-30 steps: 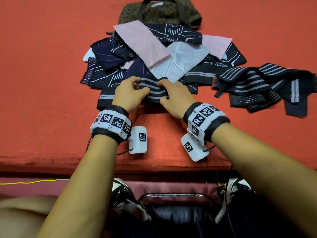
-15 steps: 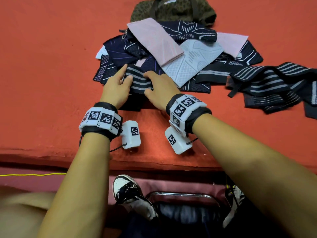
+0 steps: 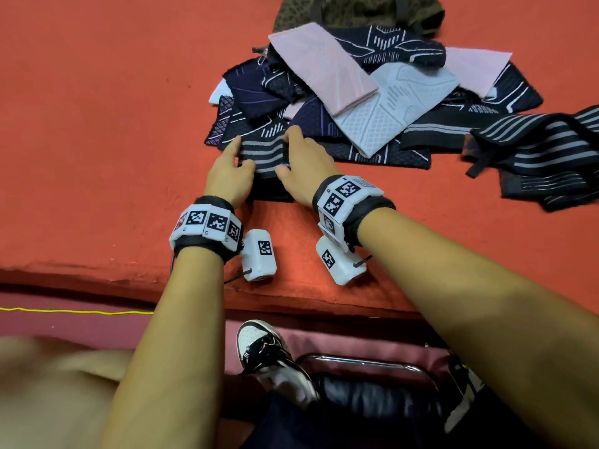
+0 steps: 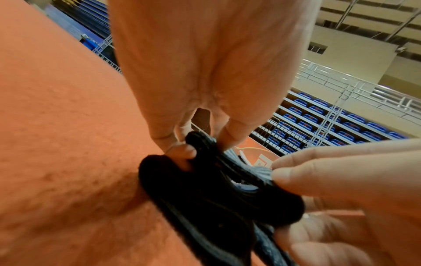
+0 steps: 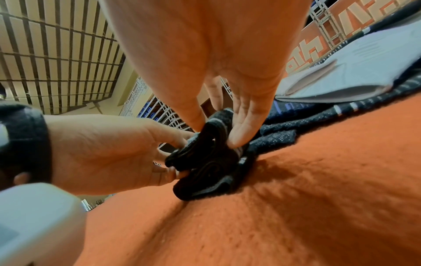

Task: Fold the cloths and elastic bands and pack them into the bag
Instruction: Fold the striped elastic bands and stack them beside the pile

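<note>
Band (image 3: 264,153): folded, lay on the red table (image 3: 97,124), touching the pile (image 3: 356,102).
Left hand (image 3: 228,176): pinched on the band's left end.
Right hand (image 3: 308,166): pinched on its right end.
Bag (image 3: 356,9): lay behind the pile.

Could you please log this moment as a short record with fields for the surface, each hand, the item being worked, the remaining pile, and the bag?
surface: orange mat
left hand: pinches the left end of the striped elastic band
right hand: grips the band's right end
item state: folded into a thick bundle, resting on the mat
pile of cloths: unfolded, overlapping, just beyond the hands
second striped band: loose, at the right
bag: behind the pile, contents not visible
</note>
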Tool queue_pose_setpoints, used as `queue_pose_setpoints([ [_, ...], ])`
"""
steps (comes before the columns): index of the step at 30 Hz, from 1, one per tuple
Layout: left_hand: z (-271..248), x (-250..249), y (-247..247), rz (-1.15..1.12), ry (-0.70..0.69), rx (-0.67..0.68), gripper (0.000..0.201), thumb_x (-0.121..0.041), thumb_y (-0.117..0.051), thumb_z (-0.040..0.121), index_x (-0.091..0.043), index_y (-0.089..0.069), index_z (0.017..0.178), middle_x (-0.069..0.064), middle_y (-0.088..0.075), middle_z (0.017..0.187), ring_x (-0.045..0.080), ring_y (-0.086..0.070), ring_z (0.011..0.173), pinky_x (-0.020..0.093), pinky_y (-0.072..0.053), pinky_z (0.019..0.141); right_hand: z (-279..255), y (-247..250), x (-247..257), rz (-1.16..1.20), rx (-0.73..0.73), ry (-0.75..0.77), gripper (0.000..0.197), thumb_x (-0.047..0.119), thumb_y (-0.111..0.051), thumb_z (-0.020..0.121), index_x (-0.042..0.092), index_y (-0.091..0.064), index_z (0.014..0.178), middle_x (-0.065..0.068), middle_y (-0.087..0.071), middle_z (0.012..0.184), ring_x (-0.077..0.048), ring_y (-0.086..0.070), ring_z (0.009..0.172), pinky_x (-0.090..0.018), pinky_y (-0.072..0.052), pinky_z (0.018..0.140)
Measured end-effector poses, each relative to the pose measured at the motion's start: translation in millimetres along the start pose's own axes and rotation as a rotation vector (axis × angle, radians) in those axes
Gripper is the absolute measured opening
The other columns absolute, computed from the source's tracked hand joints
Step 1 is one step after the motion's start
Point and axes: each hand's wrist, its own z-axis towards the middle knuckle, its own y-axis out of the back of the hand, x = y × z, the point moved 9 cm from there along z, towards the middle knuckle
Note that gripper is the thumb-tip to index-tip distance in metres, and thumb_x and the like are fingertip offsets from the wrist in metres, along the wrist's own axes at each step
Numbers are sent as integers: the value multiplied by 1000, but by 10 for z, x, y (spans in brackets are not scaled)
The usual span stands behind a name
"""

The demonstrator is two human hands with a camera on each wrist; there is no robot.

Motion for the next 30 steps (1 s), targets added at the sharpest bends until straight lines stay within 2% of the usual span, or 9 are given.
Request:
queue_pose_setpoints([
  [3, -64, -147, 116, 24, -35, -78, 57, -24, -50, 84, -24, -47, 141, -3, -59, 131, 24, -61, 115, 42, -47, 103, 18, 6, 56, -39, -14, 17, 45, 25, -54, 93, 12, -39, 132, -15, -52, 118, -37, -57, 101, -43, -47, 81],
  [7, -39, -103, 215, 82, -5, -167, 42, -19, -50, 91, -25, -55, 132, 0, -64, 122, 20, -60, 110, 29, -46, 98, 21, -26, 110, -42, -12, 49, 34, 26, -53, 94, 18, -48, 126, -13, -47, 119, -35, -57, 97, -42, -49, 84],
  [10, -43, -42, 208, 98, 10, -162, 42, -21, -55, 86, -27, -58, 127, 1, -66, 105, 24, -64, 103, 35, -51, 94, 22, -120, 68, -45, 29, 46, 29, 26, -52, 95, 24, -56, 124, -10, -44, 121, -32, -57, 100, -38, -47, 86],
  [12, -41, -32, 204, 117, 14, -173, 44, -22, -59, 79, -29, -59, 122, 4, -66, 106, 27, -65, 99, 41, -54, 91, 21, -179, 24, -77, 48, 52, 31, 28, -51, 96, 29, -59, 126, -8, -43, 124, -30, -56, 106, -38, -46, 89],
  [16, -49, -60, 226, 175, -4, -254, 36, -11, -60, 79, -23, -60, 113, 12, -59, 117, 23, -56, 93, 29, -46, 82, 13, -242, -114, -114, 69, 13, 35, 36, -49, 98, 41, -54, 132, -4, -44, 129, -28, -52, 117, -42, -47, 91],
  [19, -41, -151, 171, 248, -53, -233, 29, -1, -53, 77, -21, -63, 96, 5, -61, 93, 23, -57, 89, 29, -45, 78, 34, -251, -145, -122, 88, -10, 36, 39, -49, 98, 45, -52, 133, -6, -43, 131, -31, -51, 119, -42, -46, 92],
  [21, -37, -211, 115, 306, -77, -181, 25, -2, -53, 78, -20, -67, 88, 2, -63, 82, 25, -62, 88, 31, -50, 81, 39, -258, -138, -124, 118, -17, 39, 38, -50, 96, 45, -51, 135, -9, -42, 133, -34, -50, 119, -42, -46, 94],
  [25, -34, -312, 79, 384, -106, -156, 12, -10, -62, 78, -20, -66, 85, 6, -68, 96, 28, -63, 96, 33, -51, 83, 1, -273, -126, -108, 179, -1, 50, 29, -52, 90, 44, -45, 138, -12, -41, 130, -38, -51, 116, -42, -46, 97],
  [30, -85, -444, 69, 342, -129, -141, 11, -14, -65, 79, -22, -66, 87, 0, -67, 87, 23, -63, 96, 28, -49, 84, -70, -189, -141, -42, 184, 17, 66, 19, -53, 87, 42, -34, 146, -13, -43, 126, -38, -55, 109, -40, -48, 93],
])
